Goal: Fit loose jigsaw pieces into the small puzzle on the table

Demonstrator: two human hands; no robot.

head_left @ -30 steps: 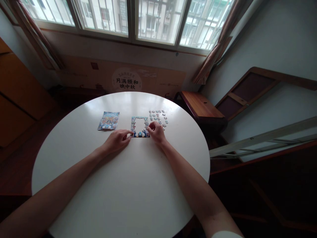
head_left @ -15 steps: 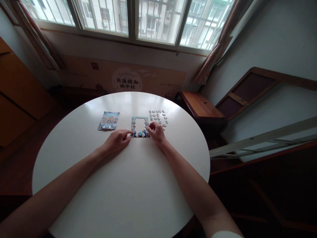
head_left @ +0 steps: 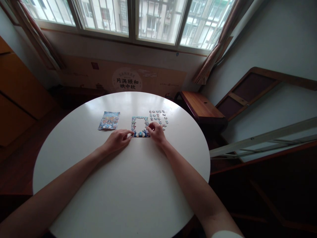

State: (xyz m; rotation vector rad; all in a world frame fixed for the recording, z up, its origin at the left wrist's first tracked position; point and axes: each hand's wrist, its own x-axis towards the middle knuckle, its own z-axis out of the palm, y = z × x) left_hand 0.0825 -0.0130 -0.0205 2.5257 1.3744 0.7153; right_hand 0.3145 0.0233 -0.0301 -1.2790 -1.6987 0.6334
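Observation:
A partly assembled jigsaw puzzle (head_left: 140,134) lies flat on the white table, a colourful frame of joined pieces around a bare middle. My left hand (head_left: 119,138) rests at its lower left corner, thumb and index finger closed on the edge. At the right side of the frame is my right hand (head_left: 156,131), its fingertips pinched together; whatever is between them is hidden by the fingers. Loose jigsaw pieces (head_left: 158,115) are set out in rough rows just beyond my right hand, some partly covered by it.
A blue, printed puzzle packet (head_left: 109,120) lies left of the puzzle. The round white table (head_left: 123,185) reaches toward me under both forearms. Behind its right side stands a wooden stool (head_left: 203,105). Barred windows (head_left: 156,21) and curtains line the far wall.

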